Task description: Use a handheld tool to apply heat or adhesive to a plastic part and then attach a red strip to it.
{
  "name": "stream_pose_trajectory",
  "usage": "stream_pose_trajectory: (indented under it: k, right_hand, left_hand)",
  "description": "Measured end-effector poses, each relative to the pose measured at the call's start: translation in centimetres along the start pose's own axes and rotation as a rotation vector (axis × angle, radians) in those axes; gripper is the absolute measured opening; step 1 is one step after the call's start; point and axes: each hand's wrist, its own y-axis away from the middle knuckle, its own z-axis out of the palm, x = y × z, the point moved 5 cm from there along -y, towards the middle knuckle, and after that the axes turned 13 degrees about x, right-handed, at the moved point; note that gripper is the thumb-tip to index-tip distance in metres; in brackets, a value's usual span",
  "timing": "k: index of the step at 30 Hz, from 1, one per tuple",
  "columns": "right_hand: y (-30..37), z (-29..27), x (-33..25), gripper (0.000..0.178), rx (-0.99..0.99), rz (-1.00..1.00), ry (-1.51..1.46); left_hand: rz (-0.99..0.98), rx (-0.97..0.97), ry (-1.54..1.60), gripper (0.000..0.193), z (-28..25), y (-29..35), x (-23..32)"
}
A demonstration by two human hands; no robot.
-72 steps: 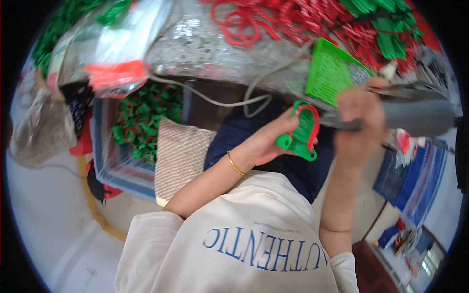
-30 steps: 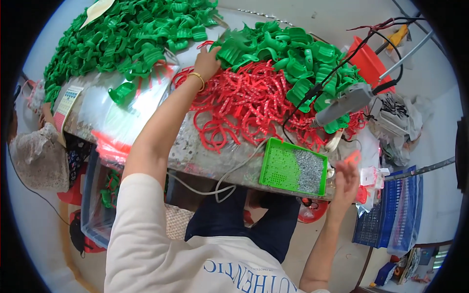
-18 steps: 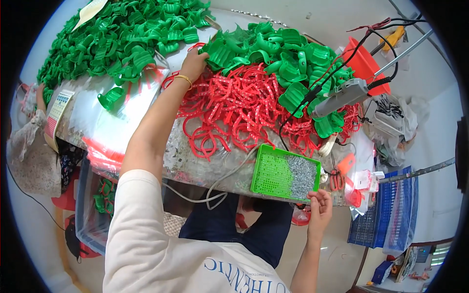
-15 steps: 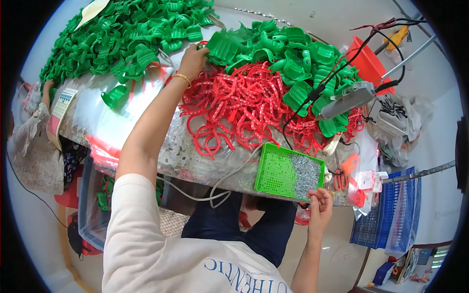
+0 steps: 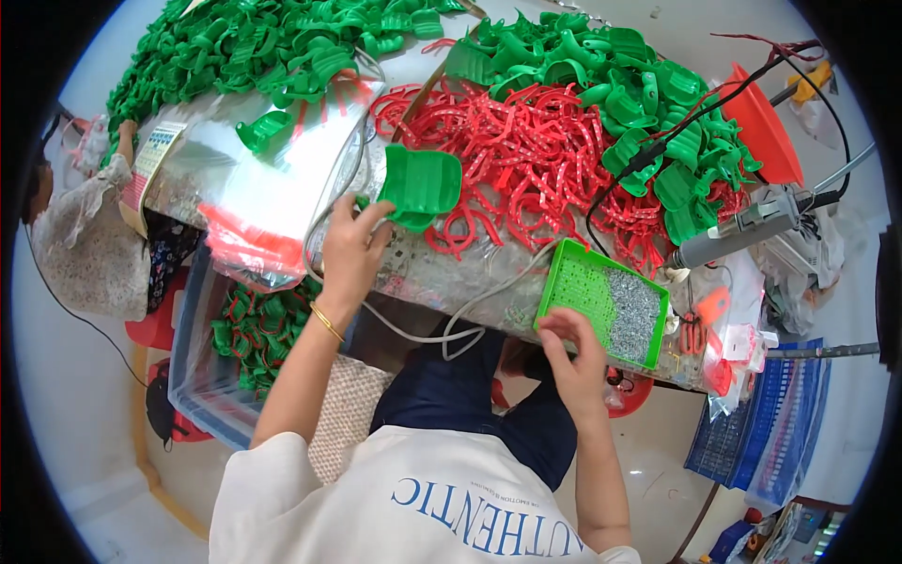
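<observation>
On cluttered table (image 5: pixel 282 202) w/ green & red parts, left hand (image 5: pixel 352 249) gripping green piece (image 5: pixel 420 185), right hand (image 5: pixel 575 352) pinching tray (image 5: pixel 601 303)

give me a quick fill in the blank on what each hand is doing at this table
1. The left hand holds a ____ plastic piece.
2. The right hand touches the near edge of a green ____ holding small silvery parts.
3. The pile of curved strips in the middle of the table is ____.

Missing words: green; tray; red
</observation>
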Motion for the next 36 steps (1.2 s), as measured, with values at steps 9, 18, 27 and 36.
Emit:
stream_pose_trajectory:
  k: [9, 18, 27, 36]
  right_hand:
    - [-6.9, 11.3, -0.1, 0.037, -0.118, 0.220, -0.130]
    - [-9.1, 13.5, 0.2, 0.019, 0.096, 0.096, -0.296]
    - [-10.1, 7.8, -0.8, 0.017, -0.084, 0.209, -0.329]
    - [-4.1, 10.7, -4.7, 0.022, -0.496, 0.143, 0.173]
  left_hand:
    - [-0.083, 0.071, 0.118, 0.030, -0.1, 5.9, 1.1]
    - [-0.051, 0.050, 0.079, 0.050, -1.5, 5.9, 0.8]
    - [0.038, -0.037, -0.056, 0.052, -2.7, 5.7, 2.3]
    - [-1.479, -0.518, 1.772, 0.073, 0.1, 13.3, 6.9]
